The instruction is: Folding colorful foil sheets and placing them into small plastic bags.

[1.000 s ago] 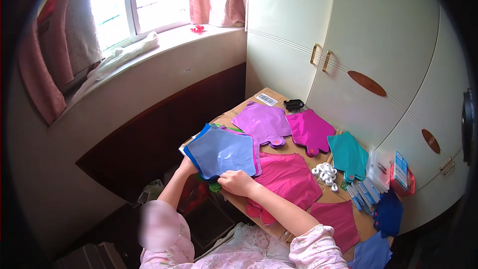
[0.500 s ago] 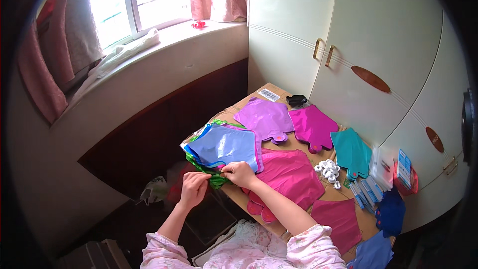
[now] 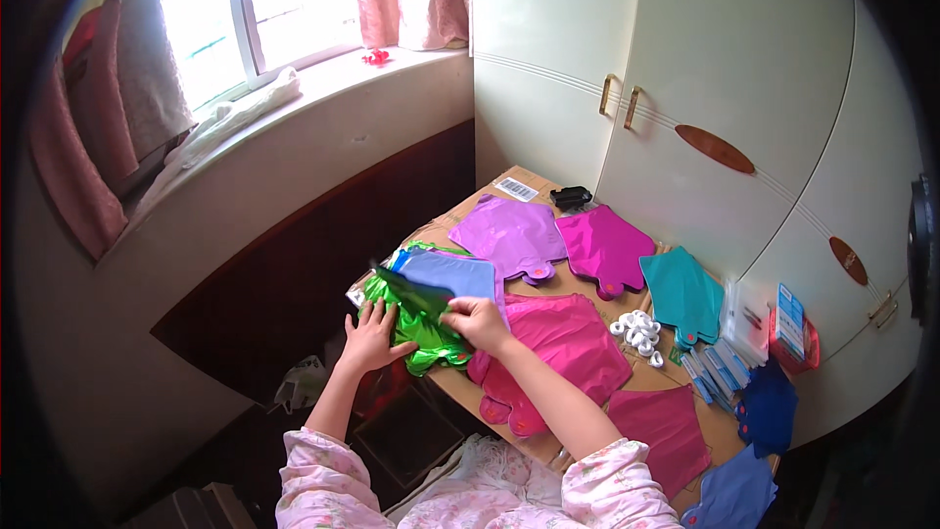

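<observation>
My left hand (image 3: 370, 336) lies with spread fingers on the bright green foil pieces (image 3: 423, 345) at the left edge of the stack. Between the thumb and fingers of my right hand (image 3: 478, 323) is the edge of a dark green foil sheet (image 3: 416, 290), lifted and tilted over the stack. Partly covered by it is a flat light blue foil piece (image 3: 458, 272), with blue and purple edges showing around it. Beside my right wrist lies a stack of pink-red foil pieces (image 3: 563, 343) with rounded tabs.
Cardboard (image 3: 423, 232) covers the table. Around it lie lilac (image 3: 509, 232), magenta (image 3: 604, 243) and teal (image 3: 682, 289) foil stacks, a pile of small white rings (image 3: 638, 333), small blue-white packets (image 3: 720, 367) and a red box (image 3: 795, 345). A white wardrobe (image 3: 725, 59) stands behind.
The dark green sheet has come up over the light blue piece, held in my right hand. My left hand has opened flat onto the green foil. The view has shifted slightly.
</observation>
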`<state>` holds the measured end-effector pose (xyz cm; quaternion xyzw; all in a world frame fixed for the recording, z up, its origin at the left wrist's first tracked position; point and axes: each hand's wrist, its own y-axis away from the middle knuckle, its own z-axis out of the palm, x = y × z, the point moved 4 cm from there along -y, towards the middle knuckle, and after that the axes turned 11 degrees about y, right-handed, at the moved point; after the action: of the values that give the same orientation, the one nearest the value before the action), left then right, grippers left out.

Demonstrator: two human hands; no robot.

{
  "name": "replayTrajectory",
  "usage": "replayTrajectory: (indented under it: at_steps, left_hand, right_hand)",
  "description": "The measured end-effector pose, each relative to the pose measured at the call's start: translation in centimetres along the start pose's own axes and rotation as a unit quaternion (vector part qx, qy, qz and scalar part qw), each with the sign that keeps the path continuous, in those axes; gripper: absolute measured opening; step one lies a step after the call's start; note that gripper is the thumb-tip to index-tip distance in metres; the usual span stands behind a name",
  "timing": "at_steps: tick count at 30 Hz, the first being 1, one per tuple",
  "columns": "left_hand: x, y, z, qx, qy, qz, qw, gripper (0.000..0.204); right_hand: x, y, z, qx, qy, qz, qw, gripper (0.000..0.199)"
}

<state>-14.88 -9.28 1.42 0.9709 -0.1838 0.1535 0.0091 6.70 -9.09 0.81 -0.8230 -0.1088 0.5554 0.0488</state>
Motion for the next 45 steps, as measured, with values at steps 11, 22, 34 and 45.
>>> replayTrajectory:
  at_steps: [11,22,34,45]
  left_hand:
    - [0.0,-0.5,0.1,-0.045,-0.007,-0.014,0.999,0.107]
    - [20.4,3.8,2.3,-0.176,0.650,0.204,0.711,0.066]
    - [32.5,12.8,11.9,-0.445,0.760,-0.135,0.454,0.031]
    - [32.4,12.1,12.3,-0.430,0.739,-0.132,0.502,0.042]
  right_hand:
    - [-5.4,2.5,-23.3,0.377,-0.198,-0.022,0.905,0.012]
    - [-25.8,26.8,-24.5,0.171,0.668,-0.236,0.685,0.016]
    - [-10.1,36.4,-9.3,0.058,0.687,0.004,0.724,0.017]
    - [-6.9,47.0,-12.9,0.372,0.448,0.242,0.776,0.066]
